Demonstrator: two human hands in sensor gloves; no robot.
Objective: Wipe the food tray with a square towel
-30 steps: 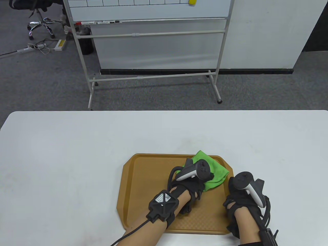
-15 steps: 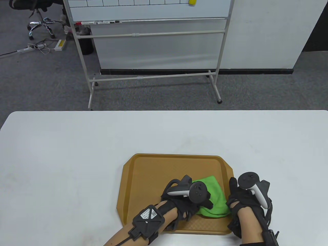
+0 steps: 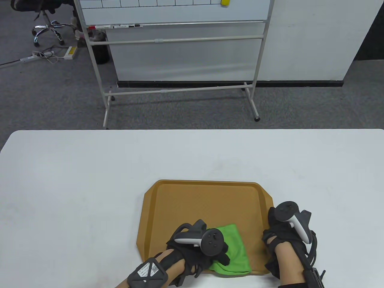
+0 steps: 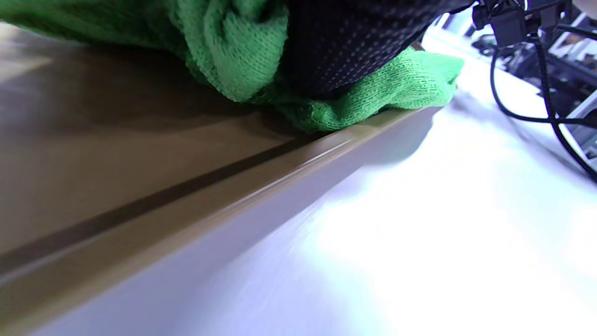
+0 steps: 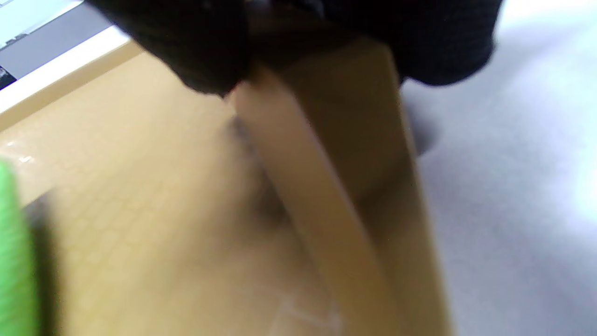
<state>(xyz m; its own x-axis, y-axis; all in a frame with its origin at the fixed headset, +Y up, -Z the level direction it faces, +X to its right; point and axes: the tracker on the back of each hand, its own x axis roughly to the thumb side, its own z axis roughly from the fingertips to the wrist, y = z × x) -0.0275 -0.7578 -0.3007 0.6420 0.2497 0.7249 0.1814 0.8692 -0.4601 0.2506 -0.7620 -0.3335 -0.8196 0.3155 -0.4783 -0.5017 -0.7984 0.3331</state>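
A brown food tray (image 3: 192,204) lies on the white table near its front edge. A green square towel (image 3: 235,252) lies bunched at the tray's front rim, reaching over it. My left hand (image 3: 207,253) presses down on the towel; in the left wrist view the gloved hand (image 4: 345,42) sits on the towel (image 4: 401,88) at the tray rim (image 4: 261,172). My right hand (image 3: 279,237) grips the tray's right rim; in the right wrist view gloved fingers (image 5: 196,46) clasp the rim (image 5: 326,177).
The white table (image 3: 90,180) extends far left and back. A whiteboard on a wheeled stand (image 3: 180,45) stands on the carpet beyond the table. An office chair (image 3: 48,24) and a power strip (image 3: 39,55) are at the far left.
My left hand has dragged the towel from the tray's back right corner toward me and leftward to the front rim. My right hand has stayed on the right rim.
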